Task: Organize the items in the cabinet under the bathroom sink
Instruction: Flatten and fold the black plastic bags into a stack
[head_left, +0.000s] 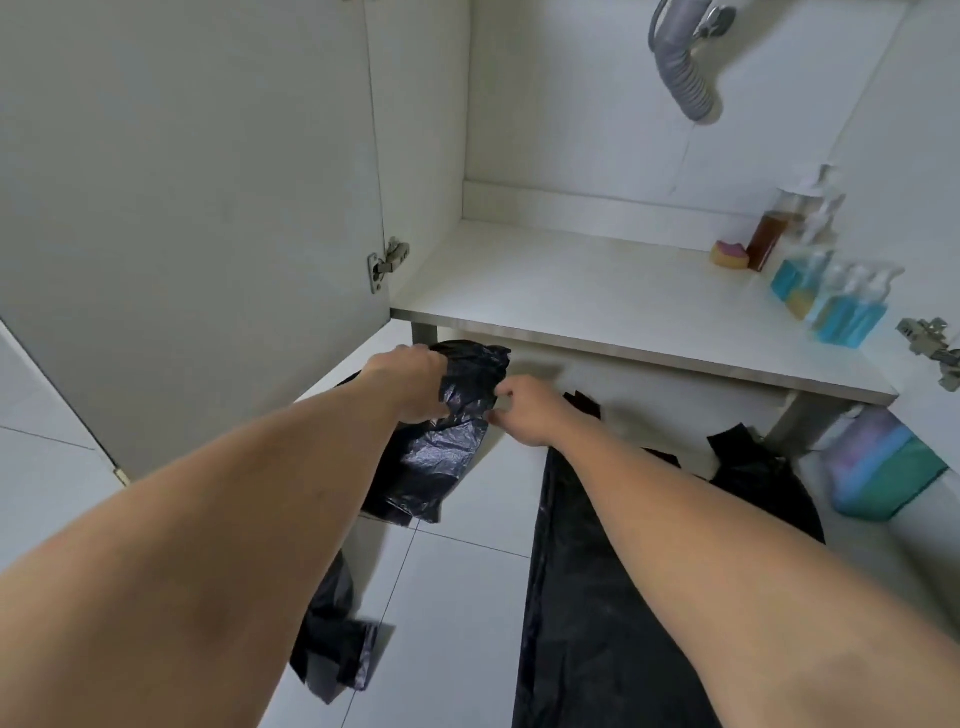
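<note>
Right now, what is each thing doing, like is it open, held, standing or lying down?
Cabinet door, swung open.
Crumpled black bag, held by both hands.
Left hand, grips the bag's top.
Right hand, pinches the bag's edge.
Long black bag, lying flat on the floor.
Blue bottles, upright on the shelf.
Brown bottle, upright.
Sponge, lying on the shelf.
Drain hose, hanging down.

Bottles (826, 291) blurred, labels unreadable; drain hose (680, 67) cut off by top edge.

Both hands, left (410, 382) and right (524, 410), on a crumpled black plastic bag (441, 441) below the cabinet shelf (597, 312), bottles (831, 296) far right.
</note>
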